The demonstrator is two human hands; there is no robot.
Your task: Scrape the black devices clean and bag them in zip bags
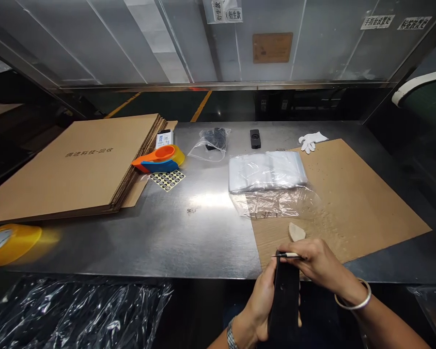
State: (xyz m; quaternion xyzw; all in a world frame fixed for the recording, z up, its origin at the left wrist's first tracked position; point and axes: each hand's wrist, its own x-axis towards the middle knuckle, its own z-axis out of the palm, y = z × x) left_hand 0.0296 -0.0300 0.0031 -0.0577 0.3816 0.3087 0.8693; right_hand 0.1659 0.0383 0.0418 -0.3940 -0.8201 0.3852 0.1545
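Observation:
My left hand is wrapped round a long black flat object held upright at the table's front edge. My right hand is pinched on a thin pointed tool whose tip rests at the top end of the black object. Just beyond the hands a small pale wedge-shaped piece lies on a brown cardboard sheet. A bracelet is on my right wrist and a watch band on my left.
A stack of clear plastic bags lies mid-table on the metal table, with a loose bag in front. A pile of flat cartons, an orange-blue tape dispenser, a sticker sheet, yellow tape, a white glove and a small black device are also there.

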